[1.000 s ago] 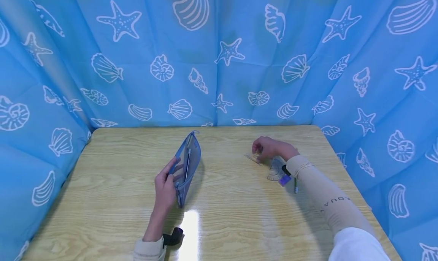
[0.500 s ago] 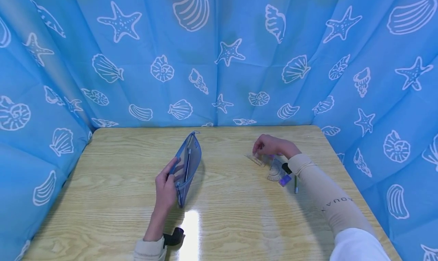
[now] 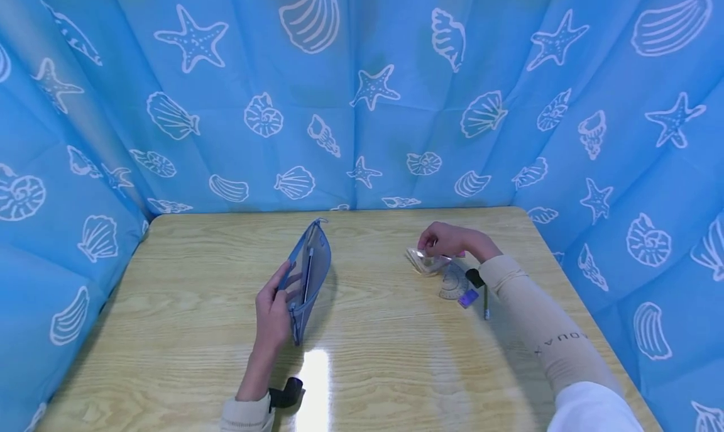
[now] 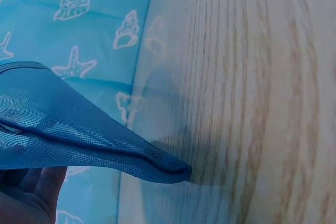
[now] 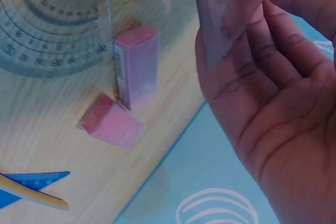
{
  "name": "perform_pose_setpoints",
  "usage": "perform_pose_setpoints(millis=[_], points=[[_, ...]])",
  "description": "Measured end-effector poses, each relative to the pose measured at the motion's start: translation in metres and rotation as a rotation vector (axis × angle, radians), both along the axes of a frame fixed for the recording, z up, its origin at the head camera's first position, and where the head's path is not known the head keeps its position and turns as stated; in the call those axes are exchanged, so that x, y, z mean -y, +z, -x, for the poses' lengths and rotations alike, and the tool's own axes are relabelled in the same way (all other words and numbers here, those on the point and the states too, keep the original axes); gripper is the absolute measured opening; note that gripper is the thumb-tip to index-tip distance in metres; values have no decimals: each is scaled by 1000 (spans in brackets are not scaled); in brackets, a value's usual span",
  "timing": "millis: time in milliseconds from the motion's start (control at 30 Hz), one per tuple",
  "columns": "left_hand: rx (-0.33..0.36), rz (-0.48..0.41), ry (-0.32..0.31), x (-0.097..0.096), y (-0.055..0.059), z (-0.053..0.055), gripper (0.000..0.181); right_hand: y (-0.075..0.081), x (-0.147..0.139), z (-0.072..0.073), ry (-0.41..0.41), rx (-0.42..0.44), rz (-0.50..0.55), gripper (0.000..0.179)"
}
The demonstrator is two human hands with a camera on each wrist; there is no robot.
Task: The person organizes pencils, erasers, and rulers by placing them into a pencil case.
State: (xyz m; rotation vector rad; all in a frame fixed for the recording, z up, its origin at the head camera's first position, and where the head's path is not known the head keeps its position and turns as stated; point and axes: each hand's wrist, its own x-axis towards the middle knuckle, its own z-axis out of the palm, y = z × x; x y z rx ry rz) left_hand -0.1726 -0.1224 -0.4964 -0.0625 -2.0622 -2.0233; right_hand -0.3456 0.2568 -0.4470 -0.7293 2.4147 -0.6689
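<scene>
In the head view, my left hand (image 3: 273, 315) grips a blue mesh zip pouch (image 3: 321, 262) by its near side, its mouth gaping. A pencil (image 3: 308, 271) lies inside it. The left wrist view shows the pouch's mesh side (image 4: 79, 129) above the fingers. Over at the right, my right hand (image 3: 449, 238) pinches a clear plastic set square (image 3: 427, 263), tilted and catching light. Thumb and finger hold the clear plate (image 5: 223, 24) in the right wrist view. Beside that hand lie a clear protractor (image 3: 452, 284) and a purple block-shaped eraser (image 3: 468, 299).
A green pencil (image 3: 486, 306) lies partly under the right wrist. In the right wrist view are a pink-purple wrapped eraser (image 5: 137, 69), a smaller pink block (image 5: 113, 121), and a blue pointed piece (image 5: 44, 182) crossed by a yellow stick (image 5: 39, 193). Shell-patterned curtains (image 3: 362, 105) border the wooden table (image 3: 198, 293).
The right hand has taken hold of the set square, which lay flat and now tilts up under its fingers. The left hand and pouch have stayed in place.
</scene>
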Motion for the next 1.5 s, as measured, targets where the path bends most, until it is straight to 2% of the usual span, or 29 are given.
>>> perform_pose_setpoints(millis=[400,633,867,1067,1267,1500], points=[[-28,26,-22,3,-5,2,61,-11,-7,-14,-142,93,216,33],[-79,16,-23,3,-5,4,61,-21,-8,-19,-243,76,357,34],[-71,11,-23,3,-2,2,61,-33,-4,-26,-363,83,507,37],[-73,-24,-13,1,-5,3,61,-40,2,-33,-450,54,600,37],[-71,-63,-15,-1,-7,2,62,-47,9,-46,-536,53,726,38],[-74,-71,2,-3,-7,1,62,-45,28,-63,-635,37,855,40]])
